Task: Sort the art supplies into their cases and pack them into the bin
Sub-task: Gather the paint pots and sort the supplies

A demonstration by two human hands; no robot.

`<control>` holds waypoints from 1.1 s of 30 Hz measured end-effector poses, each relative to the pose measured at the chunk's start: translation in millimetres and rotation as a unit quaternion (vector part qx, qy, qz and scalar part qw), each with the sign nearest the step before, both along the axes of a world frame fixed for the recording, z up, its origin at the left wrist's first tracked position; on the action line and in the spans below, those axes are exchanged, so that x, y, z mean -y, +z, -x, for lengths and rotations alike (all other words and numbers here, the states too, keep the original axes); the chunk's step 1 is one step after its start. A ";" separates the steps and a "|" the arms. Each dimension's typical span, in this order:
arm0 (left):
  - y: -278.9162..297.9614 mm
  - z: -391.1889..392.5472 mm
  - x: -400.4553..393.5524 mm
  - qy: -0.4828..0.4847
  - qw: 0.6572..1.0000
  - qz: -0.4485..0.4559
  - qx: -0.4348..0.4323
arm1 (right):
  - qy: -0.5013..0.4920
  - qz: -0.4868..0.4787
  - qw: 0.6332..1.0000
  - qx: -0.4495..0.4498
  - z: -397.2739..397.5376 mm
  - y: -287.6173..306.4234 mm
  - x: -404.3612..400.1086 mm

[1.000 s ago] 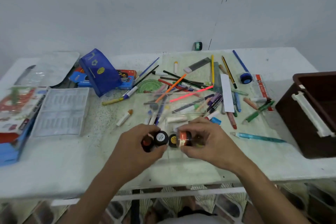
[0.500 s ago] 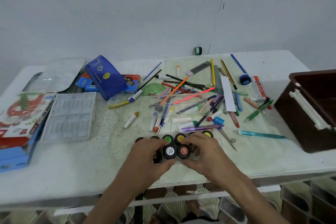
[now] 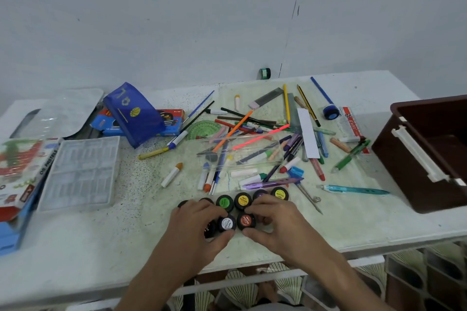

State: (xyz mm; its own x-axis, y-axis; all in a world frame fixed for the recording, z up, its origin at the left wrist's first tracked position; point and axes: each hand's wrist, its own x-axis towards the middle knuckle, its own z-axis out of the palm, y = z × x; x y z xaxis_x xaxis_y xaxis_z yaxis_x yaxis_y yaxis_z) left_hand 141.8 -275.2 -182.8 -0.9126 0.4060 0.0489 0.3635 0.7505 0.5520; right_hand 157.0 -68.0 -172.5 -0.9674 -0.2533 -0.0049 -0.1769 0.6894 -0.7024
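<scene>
- While both hands curl over them, the paint pots [image 3: 233, 212] sit clustered at the table's [image 3: 101, 247] near edge.
- Left hand [image 3: 194, 228] fingers grip the left pots; right hand [image 3: 275, 222] fingers grip the right ones.

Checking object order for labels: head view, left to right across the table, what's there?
Oil pastels box → clear plastic tray → blue pencil pouch → green protractor → white paper strip → teal pen → brown bin.
</scene>
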 end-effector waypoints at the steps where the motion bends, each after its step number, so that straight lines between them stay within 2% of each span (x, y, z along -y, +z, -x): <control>1: 3.2 2.7 -0.4 -0.008 1.000 -0.003 0.008 | 0.007 0.001 1.000 0.003 1.6 1.5 -1.7; 4: 22.1 22.0 -6.7 -0.016 0.999 -0.026 0.029 | -0.003 0.014 1.000 -0.009 13.0 12.8 -16.9; 8: 46.8 77.4 -33.9 -0.007 0.998 -0.060 -0.008 | -0.116 0.061 0.990 -0.058 51.3 27.5 -60.2; 14: 55.6 197.7 -110.9 0.003 0.994 -0.103 -0.027 | -0.318 0.072 0.938 -0.119 134.2 25.2 -141.1; 19: 39.7 291.2 -160.9 0.026 0.996 -0.067 -0.052 | -0.423 0.105 0.894 -0.105 163.4 6.9 -172.2; 24: 20.6 346.6 -181.9 0.053 0.995 -0.065 -0.052 | -0.459 0.114 0.878 -0.071 172.4 -9.1 -180.5; 27: 10.0 368.1 -184.6 0.015 0.998 -0.016 -0.058 | -0.463 0.109 0.879 -0.044 177.5 -11.0 -184.6; 33: 0.2 390.0 -193.3 -0.026 0.993 0.066 -0.096 | -0.442 0.053 0.893 -0.067 187.6 -17.0 -187.4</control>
State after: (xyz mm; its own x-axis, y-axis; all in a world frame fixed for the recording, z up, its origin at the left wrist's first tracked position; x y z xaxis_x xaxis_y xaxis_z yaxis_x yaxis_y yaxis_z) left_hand -248.2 -81.9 -182.5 -0.8694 0.4665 0.1630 0.4923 0.7892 0.3671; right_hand -30.7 119.4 -189.4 -0.7793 0.6178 0.1049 0.3163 0.5322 -0.7853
